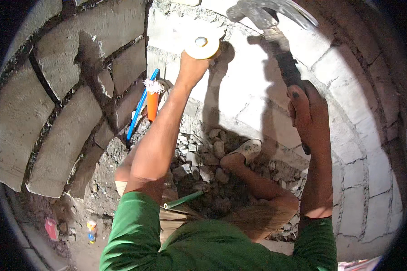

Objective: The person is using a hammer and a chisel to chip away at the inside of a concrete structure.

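My left hand (pixel 194 70) is closed around a chisel (pixel 209 50) up against the brightly lit block wall (pixel 244 77). The chisel shows end-on: a round pale-yellow guard with a metal striking end in its middle. Its tip is hidden behind the guard and my hand. On the right, my right hand (pixel 309 110) grips the dark handle of a claw hammer (pixel 257 16). The hammer is raised, its metal head at the top of the view, apart from the chisel.
Broken rubble (pixel 203 167) covers the ground around my shoe (pixel 251 150). In the left corner, a blue stick (pixel 137 110) leans beside an orange tube (pixel 153 106) with a frayed white top. A green pipe (pixel 184 200) lies near my lap. A small bottle (pixel 92 232) and red packet (pixel 51 229) lie lower left.
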`<state>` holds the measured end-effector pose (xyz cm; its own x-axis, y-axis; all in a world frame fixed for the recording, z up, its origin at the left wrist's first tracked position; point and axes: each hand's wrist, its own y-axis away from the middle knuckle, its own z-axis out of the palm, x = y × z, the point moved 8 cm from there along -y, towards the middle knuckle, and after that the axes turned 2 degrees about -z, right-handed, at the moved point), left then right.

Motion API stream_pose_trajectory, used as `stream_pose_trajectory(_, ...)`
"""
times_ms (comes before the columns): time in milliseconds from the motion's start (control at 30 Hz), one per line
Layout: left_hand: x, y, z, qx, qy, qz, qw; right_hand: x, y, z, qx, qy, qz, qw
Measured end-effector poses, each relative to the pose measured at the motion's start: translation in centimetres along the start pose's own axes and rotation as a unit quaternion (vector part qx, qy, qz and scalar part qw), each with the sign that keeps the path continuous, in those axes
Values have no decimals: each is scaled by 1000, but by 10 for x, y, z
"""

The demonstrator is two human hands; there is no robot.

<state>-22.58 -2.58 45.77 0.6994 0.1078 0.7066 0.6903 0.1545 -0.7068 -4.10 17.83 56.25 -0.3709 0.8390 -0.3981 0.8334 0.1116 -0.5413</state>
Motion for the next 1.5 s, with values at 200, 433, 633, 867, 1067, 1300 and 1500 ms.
stream_pose_trajectory(200,-3,-10,17,-40,-90,25,995,-1,-6,7,-14,72,-16,997)
stream_pose_trajectory(433,-11,-23,37,-79,-159,-7,984,-12,-21,22,-8,153,-38,988)
stream_pose_trajectory(633,-6,-29,58,-68,-162,4,985,10,12,-4,52,101,-17,993)
stream_pose_trajectory(867,7,-31,67,-40,-146,-23,988,43,-10,12,-16,180,-14,983)
stream_pose_trajectory(1067,7,-23,74,-40,-158,-51,985,63,37,-49,189,-147,52,969)
stream_pose_trajectory(1300,23,-23,72,10,-146,36,989,53,-18,19,27,352,-203,914)
stream_pose_trajectory(1500,5,-21,84,-11,-154,-14,988,56,16,-71,208,47,62,975)
